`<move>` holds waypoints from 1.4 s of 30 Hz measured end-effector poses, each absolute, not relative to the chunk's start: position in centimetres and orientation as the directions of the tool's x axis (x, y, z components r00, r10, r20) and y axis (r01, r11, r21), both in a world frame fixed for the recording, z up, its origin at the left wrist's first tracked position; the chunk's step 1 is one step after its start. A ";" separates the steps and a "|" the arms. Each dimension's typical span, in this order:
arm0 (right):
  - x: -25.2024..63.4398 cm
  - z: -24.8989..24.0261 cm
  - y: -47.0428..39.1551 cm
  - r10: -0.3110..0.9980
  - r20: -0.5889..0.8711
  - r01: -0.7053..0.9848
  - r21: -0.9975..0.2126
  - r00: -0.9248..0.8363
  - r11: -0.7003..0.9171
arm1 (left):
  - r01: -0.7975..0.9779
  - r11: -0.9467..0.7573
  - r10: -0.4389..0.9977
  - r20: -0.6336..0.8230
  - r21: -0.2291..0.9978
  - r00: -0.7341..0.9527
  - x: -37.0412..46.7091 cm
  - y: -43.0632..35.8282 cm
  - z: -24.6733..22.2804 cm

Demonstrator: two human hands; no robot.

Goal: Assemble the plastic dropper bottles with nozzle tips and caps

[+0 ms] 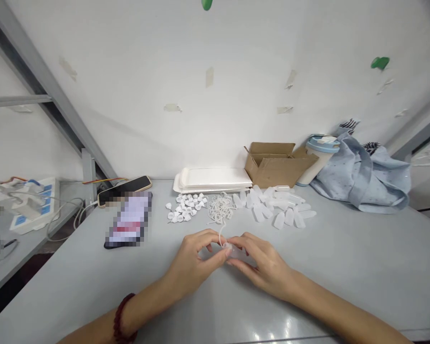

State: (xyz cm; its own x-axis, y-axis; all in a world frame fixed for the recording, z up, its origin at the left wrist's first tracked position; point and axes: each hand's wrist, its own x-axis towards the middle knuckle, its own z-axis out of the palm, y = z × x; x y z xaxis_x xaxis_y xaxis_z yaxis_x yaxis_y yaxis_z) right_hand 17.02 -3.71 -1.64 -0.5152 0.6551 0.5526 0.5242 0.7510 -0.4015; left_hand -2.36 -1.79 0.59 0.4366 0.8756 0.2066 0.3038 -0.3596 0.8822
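Between my two hands, low over the middle of the table, is a small translucent plastic tube (239, 253). My left hand (200, 258) pinches its open end, where a thin white cord (220, 234) curves upward. The fingers of my right hand (265, 263) close round the tube's other end. Just beyond lie a tangled pile of white cords (220, 208), a cluster of small white caps (186, 208) to the left, and a heap of similar translucent pieces (272, 203) to the right. Whether the cord goes inside the tube I cannot tell.
Behind the piles lie flat white boxes (215, 179) and an open cardboard box (272, 167). A lidded cup (317, 160) and a light blue cloth bag (361, 177) stand at back right. Two phones, one black (125, 189) and one blurred (129, 220), lie left, near a power strip (36, 205).
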 end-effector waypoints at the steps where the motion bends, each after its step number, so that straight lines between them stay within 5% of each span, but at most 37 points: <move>1: 17.1 -1.7 -3.7 0.666 0.546 0.518 -0.423 -0.509 0.743 | 0.293 -0.338 0.876 0.185 0.894 0.446 -2.4 -1.7 0.8; 8: 17.3 -1.7 -3.9 0.671 0.523 0.398 -0.546 -0.525 0.737 | 0.207 -0.268 0.824 0.112 0.941 0.555 -2.8 -1.1 1.1; 14: 16.9 -2.2 -4.2 0.724 0.519 0.366 -0.633 -0.454 0.683 | 0.341 -0.350 0.816 0.106 0.872 0.568 -2.8 -1.3 0.5; 19: 16.4 -1.7 -4.1 0.856 0.363 0.337 -0.806 -0.368 0.487 | 0.468 -0.780 0.624 0.565 0.415 0.540 -3.2 -2.2 0.5; 23: 16.1 -1.1 -4.0 0.922 0.230 0.224 -0.925 -0.311 0.306 | 0.476 -0.876 0.420 0.606 0.076 0.676 -3.3 -2.7 0.8; 27: 15.7 -0.7 -3.9 0.940 0.088 0.059 -0.992 -0.330 0.113 | 0.503 -0.862 0.375 0.592 -0.061 0.714 -3.1 -2.7 0.2; 31: 15.7 -0.7 -3.8 0.925 0.045 -0.018 -0.999 -0.378 0.042 | 0.506 -0.862 0.417 0.588 0.015 0.693 -2.8 -2.9 -0.4; 34: 15.9 -1.0 -3.8 0.916 0.066 0.077 -0.992 -0.397 0.104 | 0.465 -0.869 0.478 0.525 0.168 0.704 -3.3 -2.9 0.2; 38: 16.3 -1.0 -3.7 0.923 0.124 0.267 -0.936 -0.363 0.231 | 0.466 -0.762 0.609 0.253 0.449 0.752 -5.7 -1.5 2.1; 42: 16.8 -0.6 -3.2 0.947 0.130 0.364 -0.901 -0.293 0.237 | 0.657 -0.553 0.767 0.006 0.513 0.642 -8.9 0.6 3.3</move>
State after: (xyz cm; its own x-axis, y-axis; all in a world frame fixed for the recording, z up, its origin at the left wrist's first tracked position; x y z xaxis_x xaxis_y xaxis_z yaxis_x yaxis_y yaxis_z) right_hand 16.77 -3.23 -0.62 -0.2934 0.9470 0.1305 0.3640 0.2369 -0.9008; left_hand -8.93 0.58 3.30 0.6416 0.7670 0.0056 0.6567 -0.5530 0.5128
